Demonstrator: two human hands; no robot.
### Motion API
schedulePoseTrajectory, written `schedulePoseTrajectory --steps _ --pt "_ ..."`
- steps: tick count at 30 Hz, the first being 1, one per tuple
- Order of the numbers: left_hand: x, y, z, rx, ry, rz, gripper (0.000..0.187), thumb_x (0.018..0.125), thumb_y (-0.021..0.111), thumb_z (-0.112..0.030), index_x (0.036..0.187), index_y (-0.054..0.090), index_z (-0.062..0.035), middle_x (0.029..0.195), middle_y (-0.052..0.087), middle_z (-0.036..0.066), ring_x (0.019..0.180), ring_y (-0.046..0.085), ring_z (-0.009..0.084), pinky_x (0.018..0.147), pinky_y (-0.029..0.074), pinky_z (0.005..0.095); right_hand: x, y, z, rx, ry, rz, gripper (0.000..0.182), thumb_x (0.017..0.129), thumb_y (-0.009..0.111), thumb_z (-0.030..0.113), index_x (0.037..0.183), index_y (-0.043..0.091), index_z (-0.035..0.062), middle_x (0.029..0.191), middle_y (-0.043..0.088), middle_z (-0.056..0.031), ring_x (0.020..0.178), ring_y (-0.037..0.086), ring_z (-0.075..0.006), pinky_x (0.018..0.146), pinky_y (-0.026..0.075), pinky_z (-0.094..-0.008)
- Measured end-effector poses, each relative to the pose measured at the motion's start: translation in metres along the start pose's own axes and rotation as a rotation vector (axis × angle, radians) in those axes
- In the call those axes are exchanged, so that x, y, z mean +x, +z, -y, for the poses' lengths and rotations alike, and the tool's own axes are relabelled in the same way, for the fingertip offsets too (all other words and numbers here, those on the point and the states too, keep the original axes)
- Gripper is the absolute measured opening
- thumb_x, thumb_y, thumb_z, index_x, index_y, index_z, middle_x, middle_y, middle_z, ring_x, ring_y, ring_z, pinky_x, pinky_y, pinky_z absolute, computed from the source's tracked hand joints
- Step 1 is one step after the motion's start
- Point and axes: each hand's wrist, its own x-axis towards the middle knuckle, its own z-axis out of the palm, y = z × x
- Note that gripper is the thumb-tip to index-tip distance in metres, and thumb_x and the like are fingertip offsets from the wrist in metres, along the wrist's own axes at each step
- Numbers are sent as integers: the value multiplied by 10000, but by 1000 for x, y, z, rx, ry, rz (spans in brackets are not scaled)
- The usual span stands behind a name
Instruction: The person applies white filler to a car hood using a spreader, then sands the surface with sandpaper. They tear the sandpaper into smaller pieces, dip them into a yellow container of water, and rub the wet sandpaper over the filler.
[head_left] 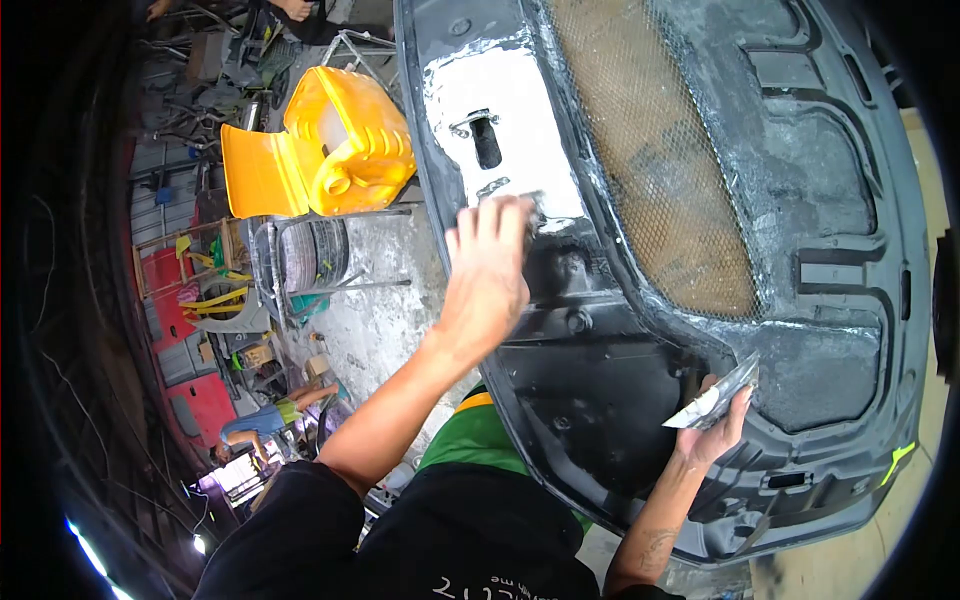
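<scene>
A large black car hood (pixel 600 395), underside up, lies in front of me. White filler (pixel 510 75) coats a section around a slot near its left edge. My left hand (pixel 488 262) is over the lower end of that white patch, fingers curled on a small dark flat piece (pixel 534 212) blurred by motion. Lower right, my right hand (pixel 715 420) grips a thin metal plate (pixel 718 396) with whitish paste on it, close above the hood. A strip of brown honeycomb mesh (pixel 660 150) runs along the hood's middle.
To the left stands a yellow plastic container (pixel 350 140) with a cut-open flap. Beside it are a metal frame (pixel 270 260) and tyres (pixel 315 250) on the grey floor. Farther left, another person (pixel 262 422) is among scattered parts. A person's foot (pixel 295 8) shows at the top.
</scene>
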Motion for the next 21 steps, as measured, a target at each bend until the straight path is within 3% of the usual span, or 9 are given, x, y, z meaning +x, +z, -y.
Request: schedulePoseTrajectory --steps 3,7,10,12,14,15,16,19,21 --pt "27 -13 -1 7 10 -203 688 683 511 126 1353 482 -29 1291 487 180 1133 467 394 959 395 505 3 -4 0 3 1 8 259 1025 573 197 1232 594 41 1007 700 -66 740 610 -168 720 515 -317" --pt "52 -8 -5 112 62 -224 630 692 611 39 1314 521 0 1309 513 138 1103 497 362 915 410 478 13 -14 5 8 -8 21 282 1027 570 203 1253 584 34 1039 695 -79 760 626 -169 676 528 -294" --pt "53 2 -12 135 17 -188 631 687 611 44 1312 535 -2 1313 524 128 1104 494 361 912 404 489 21 -12 8 7 -50 -120 296 1028 569 209 1263 583 28 1062 691 -91 803 657 -179 721 556 -300" --pt "47 8 -18 111 -14 -182 659 673 570 81 1324 537 -18 1319 524 122 1124 480 368 930 400 487 25 -22 12 -13 -54 -106 307 1028 567 217 1266 583 24 1031 698 -101 808 680 -197 722 581 -294" --pt "42 13 -24 92 -41 -180 694 658 529 118 1336 540 -33 1324 525 116 1144 467 374 949 396 484 28 -38 14 -26 12 -35 304 1006 592 200 1256 577 28 1027 671 -65 781 594 -153 720 503 -316" --pt "38 16 -25 104 -43 -173 716 650 530 114 1351 531 -33 1336 522 114 1145 464 378 954 393 491 28 -28 13 -38 -26 -126 282 1009 588 207 1233 588 34 980 672 -63 701 558 -147 643 489 -293" --pt "35 18 -26 117 -48 -164 738 642 531 110 1366 523 -34 1348 519 111 1146 460 383 958 390 497 29 -32 14 -45 -17 -123 282 1009 588 207 1233 588 34 980 672 -63 701 558 -147 643 489 -293" --pt "27 24 -30 134 -53 -144 768 632 547 101 1389 506 -20 1375 497 126 1162 451 392 968 389 516 30 -37 16 18 23 -1 268 1046 529 288 1108 620 44 878 672 -80 617 516 -136 389 404 -225" --pt "19 30 -35 143 -46 -122 785 629 557 100 1404 494 -6 1392 471 136 1156 445 397 967 389 526 31 -43 17 47 44 51 290 1055 510 311 1076 626 47 867 676 -88 606 506 -136 364 422 -227"
